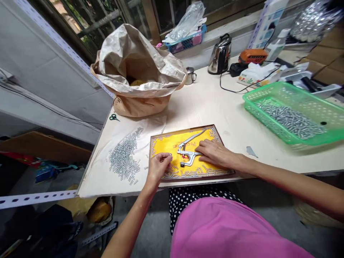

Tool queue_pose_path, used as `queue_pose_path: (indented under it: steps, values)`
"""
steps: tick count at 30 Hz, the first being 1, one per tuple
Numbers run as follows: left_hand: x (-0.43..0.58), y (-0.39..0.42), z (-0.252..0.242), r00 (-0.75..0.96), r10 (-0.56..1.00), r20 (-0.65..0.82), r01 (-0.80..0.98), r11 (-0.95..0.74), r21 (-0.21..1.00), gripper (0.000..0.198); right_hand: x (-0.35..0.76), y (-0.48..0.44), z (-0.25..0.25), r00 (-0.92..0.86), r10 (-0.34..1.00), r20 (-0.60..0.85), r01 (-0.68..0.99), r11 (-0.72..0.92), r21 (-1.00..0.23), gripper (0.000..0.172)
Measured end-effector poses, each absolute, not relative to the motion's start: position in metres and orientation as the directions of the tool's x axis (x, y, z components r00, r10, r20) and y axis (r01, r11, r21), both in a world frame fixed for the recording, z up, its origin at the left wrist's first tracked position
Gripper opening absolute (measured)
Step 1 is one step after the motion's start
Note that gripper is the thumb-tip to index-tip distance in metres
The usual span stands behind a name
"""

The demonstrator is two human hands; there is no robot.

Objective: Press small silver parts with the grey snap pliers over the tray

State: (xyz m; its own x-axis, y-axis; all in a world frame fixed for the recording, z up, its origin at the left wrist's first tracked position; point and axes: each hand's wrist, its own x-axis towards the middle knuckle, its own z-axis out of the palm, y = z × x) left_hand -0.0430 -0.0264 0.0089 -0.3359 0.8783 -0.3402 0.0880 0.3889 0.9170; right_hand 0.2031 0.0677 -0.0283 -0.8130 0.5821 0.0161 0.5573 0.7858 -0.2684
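While the person's right hand (213, 153) lay over the middle of a shallow yellow-lined tray (163, 146), its fingers were curled about the lower handle of silver snap-fastener pliers (189, 153). In the head view, taking that tray as the hub of the clock and twelve as straight away from the person, the pliers rested near its centre, their slim upper handle angled toward two o'clock, well apart from the lower one.

The left hand (160, 165) hovered at about eight o'clock, over the tray's edge, with thumb and fingertips pressed together; I could not tell whether they pinched anything. Short metal pins (193, 173) lay strewn along the tray's borders, thickest at six.

At nine o'clock a loose heap of similar pins (125, 157) spread over the pale tabletop (204, 104), with green-handled scissors (114, 117) at ten. A brown paper sack (142, 105), its mouth crumpled open, stood at eleven, and a metal mug (190, 77) stood just beside it at twelve. A steel electric kettle (219, 55) was near one, and a green perforated basket (266, 124) with more pins (292, 120) inside sat past two. A torn grey scrap (252, 152) lay at three.
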Motion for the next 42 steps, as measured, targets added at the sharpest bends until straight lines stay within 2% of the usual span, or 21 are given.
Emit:
queue_pose_path:
  steps: [3,5,10,14,19,27,32,35,37,40,42]
  values:
    - [-0.030,-0.018,-0.006,-0.272,0.881,-0.388,0.156,0.438,0.885,0.033,0.205,0.063,-0.039,-0.795,0.606,0.027,0.581,0.773,-0.253,0.011]
    - [-0.027,-0.016,-0.012,-0.254,0.875,-0.411,0.174,0.460,0.871,0.036,0.203,0.061,-0.042,-0.802,0.595,0.048,0.565,0.783,-0.259,0.014]
    - [-0.022,-0.016,-0.012,-0.253,0.828,-0.501,0.091,0.536,0.839,0.049,0.205,0.050,-0.045,-0.814,0.532,0.233,0.483,0.843,-0.235,0.019]
    - [-0.021,-0.016,-0.012,-0.252,0.815,-0.522,0.070,0.554,0.830,0.052,0.204,0.044,-0.046,-0.809,0.504,0.303,0.477,0.864,-0.163,0.019]
    - [-0.023,-0.015,-0.015,-0.257,0.793,-0.553,0.098,0.591,0.801,0.048,0.201,0.047,-0.049,-0.804,0.514,0.299,0.480,0.858,-0.186,0.018]
    - [-0.024,-0.001,-0.005,-0.205,0.693,-0.691,0.194,0.721,0.666,0.016,0.195,0.054,-0.052,-0.805,0.532,0.261,0.487,0.845,-0.220,0.019]
    - [-0.023,0.010,0.005,-0.186,0.624,-0.759,0.257,0.777,0.575,0.016,0.191,0.065,-0.051,-0.821,0.518,0.241,0.504,0.855,-0.121,0.016]
    - [-0.022,0.013,0.007,-0.191,0.605,-0.773,0.286,0.788,0.546,0.019,0.195,0.076,-0.044,-0.833,0.511,0.212,0.495,0.860,-0.123,0.012]
    - [-0.022,0.013,0.007,-0.198,0.593,-0.781,0.298,0.795,0.528,0.020,0.198,0.085,-0.038,-0.840,0.495,0.221,0.476,0.869,-0.136,0.033]
    - [-0.023,0.013,0.008,-0.194,0.591,-0.783,0.305,0.795,0.524,0.021,0.200,0.099,-0.031,-0.854,0.477,0.206,0.461,0.879,-0.123,0.078]
    - [-0.023,0.012,0.008,-0.185,0.596,-0.781,0.301,0.791,0.532,0.023,0.199,0.106,-0.028,-0.863,0.482,0.154,0.471,0.876,-0.101,0.092]
